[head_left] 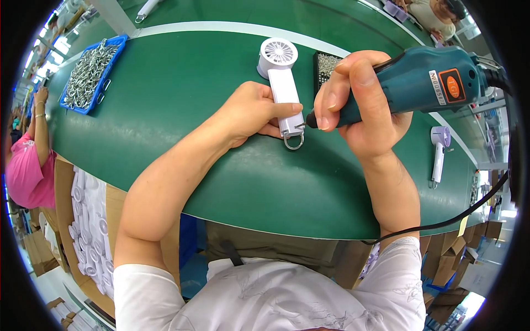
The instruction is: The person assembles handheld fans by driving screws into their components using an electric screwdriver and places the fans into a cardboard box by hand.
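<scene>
A white handheld fan (pixel 282 85) lies on the green worktable with its round grille at the far end. My left hand (pixel 258 112) is closed around its handle, thumb across the top near the lower end. A metal carabiner-like loop (pixel 293 142) sticks out from that end. In my right hand (pixel 367 102) is a teal electric screwdriver (pixel 422 80), held sideways. Its thin bit points left and reaches the side of the handle's lower end, by the loop; whether it sits in a screw is too small to tell.
A blue tray (pixel 113 45) heaped with metal clips stands far left. Behind my right hand is a black box (pixel 326 65) of small screws. Another fan (pixel 439 151) lies at right, near the black power cord (pixel 469 212). A carton (pixel 65 212) of fans stands lower left.
</scene>
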The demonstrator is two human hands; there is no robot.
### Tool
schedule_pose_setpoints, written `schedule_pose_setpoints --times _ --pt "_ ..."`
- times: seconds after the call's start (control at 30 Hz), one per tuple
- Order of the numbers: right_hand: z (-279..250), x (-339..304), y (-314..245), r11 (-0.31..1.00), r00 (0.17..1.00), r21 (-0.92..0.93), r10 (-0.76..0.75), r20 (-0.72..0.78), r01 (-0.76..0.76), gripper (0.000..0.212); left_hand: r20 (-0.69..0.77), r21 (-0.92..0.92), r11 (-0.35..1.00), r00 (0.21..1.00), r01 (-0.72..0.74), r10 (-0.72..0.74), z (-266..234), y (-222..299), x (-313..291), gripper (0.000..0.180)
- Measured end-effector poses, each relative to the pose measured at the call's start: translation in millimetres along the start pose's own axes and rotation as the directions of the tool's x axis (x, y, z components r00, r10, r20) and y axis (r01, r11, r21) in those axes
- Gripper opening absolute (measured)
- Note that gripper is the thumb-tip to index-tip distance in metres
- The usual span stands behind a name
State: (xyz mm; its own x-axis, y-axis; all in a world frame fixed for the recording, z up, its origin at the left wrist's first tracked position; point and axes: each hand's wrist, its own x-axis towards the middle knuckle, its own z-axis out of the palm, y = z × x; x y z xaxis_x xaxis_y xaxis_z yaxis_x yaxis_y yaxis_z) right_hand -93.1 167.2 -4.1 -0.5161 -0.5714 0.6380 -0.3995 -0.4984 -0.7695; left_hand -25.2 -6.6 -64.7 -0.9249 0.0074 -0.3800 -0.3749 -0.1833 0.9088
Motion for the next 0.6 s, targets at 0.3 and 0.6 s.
schedule_pose_setpoints --times 0.3,0.6 --pt "8 -2 -1 0.999 0.999 -0.033 0.034 -0.008 -0.034 0.016 -0.026 -0.005 1.000 1.000 0.000 0.000 3 0 -2 0.028" --pt "13 2 2 0.996 0.995 -0.058 0.069 -0.070 -0.073 0.016 -0.049 0.008 1.000 0.999 0.002 -0.002 5 6 -5 0.030"
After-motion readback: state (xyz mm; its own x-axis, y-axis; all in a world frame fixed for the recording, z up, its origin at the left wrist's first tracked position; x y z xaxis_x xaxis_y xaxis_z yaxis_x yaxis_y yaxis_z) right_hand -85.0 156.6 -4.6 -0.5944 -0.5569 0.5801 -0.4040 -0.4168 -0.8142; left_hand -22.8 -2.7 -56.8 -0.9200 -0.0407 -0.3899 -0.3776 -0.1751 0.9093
